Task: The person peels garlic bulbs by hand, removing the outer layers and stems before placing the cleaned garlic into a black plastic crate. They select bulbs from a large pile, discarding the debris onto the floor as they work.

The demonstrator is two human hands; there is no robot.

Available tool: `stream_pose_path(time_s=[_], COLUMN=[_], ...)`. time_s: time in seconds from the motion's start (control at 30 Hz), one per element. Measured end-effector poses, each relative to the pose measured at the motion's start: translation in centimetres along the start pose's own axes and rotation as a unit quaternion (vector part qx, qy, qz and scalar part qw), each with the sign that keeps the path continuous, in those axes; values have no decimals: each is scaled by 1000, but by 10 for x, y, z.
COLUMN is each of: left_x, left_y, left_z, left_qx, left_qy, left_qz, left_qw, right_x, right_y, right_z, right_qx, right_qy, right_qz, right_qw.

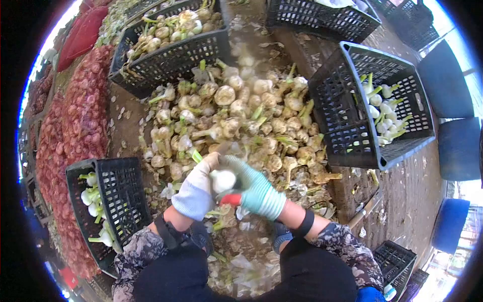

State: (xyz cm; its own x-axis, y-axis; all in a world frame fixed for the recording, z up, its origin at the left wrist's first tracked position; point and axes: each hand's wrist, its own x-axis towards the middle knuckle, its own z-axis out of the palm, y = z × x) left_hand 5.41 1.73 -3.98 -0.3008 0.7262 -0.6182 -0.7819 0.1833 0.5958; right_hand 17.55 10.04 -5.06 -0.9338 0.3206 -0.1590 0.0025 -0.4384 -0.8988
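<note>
Between my hands is a peeled white garlic bulb (223,181), with a green stem end poking out above my left glove. My left hand (195,185), in a white glove, is closed round the stem side of the bulb. Around the bulb's other side curl the fingers of my right hand (259,190), in a teal striped glove with a red thumb tip; they are somewhat blurred. Just beyond both hands lies a large heap of unpeeled garlic bulbs (236,116), brown and dirty, with short cut stems. Loose skins are scattered by my feet.
A black crate (171,63) of untrimmed garlic stands behind the heap. Tipped crates with clean white bulbs lie at right (347,116) and left (126,189). A knife (366,207) rests on the floor at right. Red net sacks (83,116) line the left side.
</note>
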Motion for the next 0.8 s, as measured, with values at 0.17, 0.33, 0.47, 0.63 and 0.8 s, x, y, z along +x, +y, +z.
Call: stream_pose_path(time_s=[0.17, 0.33, 0.47, 0.63, 0.8], left_x=[17, 20, 12, 14, 13], left_y=[16, 7, 5, -9, -14], left_z=[-25, -26, -32, -32, -38], left_qx=[-74, -103, -46, -19, 19], left_qy=[24, 33, -39, -76, -91], left_qz=[38, -25, -87, -57, -79], left_qw=[996, 994, 994, 995, 993], right_x=[-19, 6, 16, 15, -4], right_y=[-83, -26, 11, 38, 15], right_z=[-66, -133, -118, -154, -140], right_qx=[200, -547, -649, -624, -244], right_qy=[1, 274, 266, 278, 329], right_qz=[-140, -14, 123, 69, -44], right_qw=[970, 791, 702, 727, 911])
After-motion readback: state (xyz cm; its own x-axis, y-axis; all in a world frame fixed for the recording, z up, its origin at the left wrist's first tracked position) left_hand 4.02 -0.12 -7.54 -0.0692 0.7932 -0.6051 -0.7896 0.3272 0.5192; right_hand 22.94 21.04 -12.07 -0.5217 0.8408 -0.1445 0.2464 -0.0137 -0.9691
